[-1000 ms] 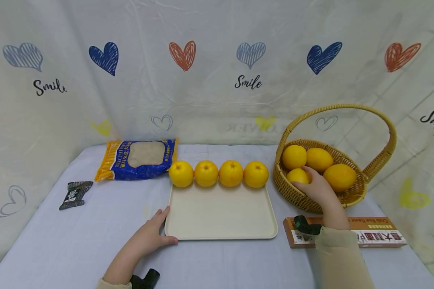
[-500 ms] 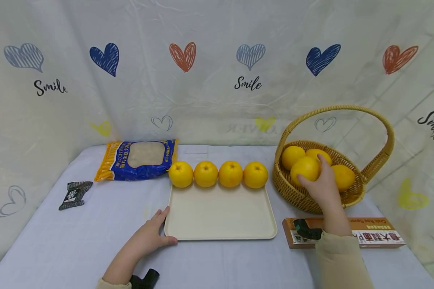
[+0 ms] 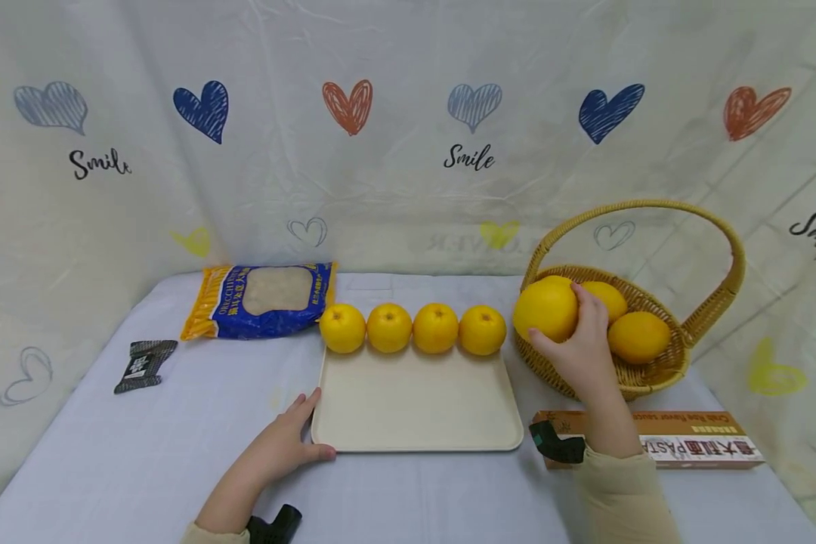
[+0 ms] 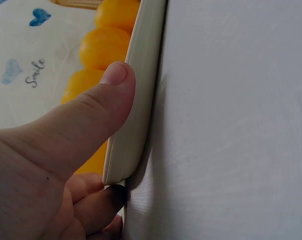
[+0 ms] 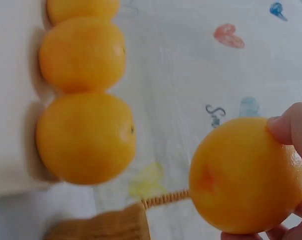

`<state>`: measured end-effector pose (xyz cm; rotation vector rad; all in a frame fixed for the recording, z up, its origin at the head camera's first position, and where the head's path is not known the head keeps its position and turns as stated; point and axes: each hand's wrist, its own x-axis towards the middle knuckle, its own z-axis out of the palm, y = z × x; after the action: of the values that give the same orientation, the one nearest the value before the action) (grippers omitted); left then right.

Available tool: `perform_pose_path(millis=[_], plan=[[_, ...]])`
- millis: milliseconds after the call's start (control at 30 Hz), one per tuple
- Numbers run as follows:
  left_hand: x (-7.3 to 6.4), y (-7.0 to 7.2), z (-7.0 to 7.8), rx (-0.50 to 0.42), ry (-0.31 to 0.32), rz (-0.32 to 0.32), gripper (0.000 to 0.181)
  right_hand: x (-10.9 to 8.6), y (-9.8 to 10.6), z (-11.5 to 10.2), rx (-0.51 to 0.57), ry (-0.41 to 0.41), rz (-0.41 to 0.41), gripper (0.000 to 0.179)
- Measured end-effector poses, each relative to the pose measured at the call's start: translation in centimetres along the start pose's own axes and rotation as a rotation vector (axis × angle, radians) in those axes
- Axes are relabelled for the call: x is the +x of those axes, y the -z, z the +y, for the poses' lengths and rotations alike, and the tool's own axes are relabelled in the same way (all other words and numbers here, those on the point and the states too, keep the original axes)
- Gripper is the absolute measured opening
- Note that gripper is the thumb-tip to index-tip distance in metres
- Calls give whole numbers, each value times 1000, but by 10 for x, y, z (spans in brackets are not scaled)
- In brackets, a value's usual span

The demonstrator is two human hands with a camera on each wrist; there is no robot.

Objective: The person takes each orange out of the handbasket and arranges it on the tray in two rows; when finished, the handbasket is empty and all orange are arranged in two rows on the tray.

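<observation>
My right hand (image 3: 585, 351) grips a yellow-orange orange (image 3: 546, 308), thumb on one side and fingers on the other, over the left rim of a wicker basket (image 3: 659, 378). In the right wrist view, this orange (image 5: 243, 175) fills the lower right. Two more fruits (image 3: 639, 337) show in the basket. My left hand (image 3: 284, 447) holds the near left corner of a cream tray (image 3: 418, 404), the thumb along its front edge and fingers at its left side. Several oranges (image 3: 436, 328) stand in a row along the tray's far edge.
A blue and yellow pasta bag (image 3: 272, 301) lies behind the tray at left. Farther left is a small black packet (image 3: 144, 366). An orange-brown pasta box (image 3: 693, 438) lies in front of the basket, partly under my right forearm. The basket's tall handle (image 3: 653, 204) arches above it.
My right hand has lifted an orange out from among the fruits and carried it left to the basket's rim. My left hand stays at the tray corner.
</observation>
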<state>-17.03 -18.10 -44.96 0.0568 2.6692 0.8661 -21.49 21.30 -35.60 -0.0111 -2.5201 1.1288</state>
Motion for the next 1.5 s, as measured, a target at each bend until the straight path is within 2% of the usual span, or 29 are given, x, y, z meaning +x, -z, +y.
perform_pose_path(millis=[233, 533, 667, 900, 1067, 1167, 1300, 1400, 1500], plan=[[0, 0, -2, 5, -4, 6, 107, -2, -27, -13, 79, 109, -60, 87], [0, -1, -2, -3, -25, 18, 106, -7, -68, -30, 298, 244, -131, 85], [0, -1, -3, -7, -21, 19, 105, -10, -83, -40, 360, 251, -174, 84], [1, -1, -2, -8, -29, 21, 105, -13, -99, -51, 475, 183, -256, 80], [0, 0, -2, -13, -11, 12, 104, -16, -113, -58, 525, 193, -304, 66], [0, 1, -2, -15, -9, 10, 105, -18, -123, -62, 562, 167, -335, 60], [0, 1, -2, -16, -13, 12, 104, -22, -139, -71, 551, 114, -362, 74], [0, 2, -2, -16, -17, 16, 104, -28, -155, -79, 468, 105, -374, 79], [0, 1, -2, -22, -31, 18, 103, -36, -171, -84, 374, 120, -398, 75]])
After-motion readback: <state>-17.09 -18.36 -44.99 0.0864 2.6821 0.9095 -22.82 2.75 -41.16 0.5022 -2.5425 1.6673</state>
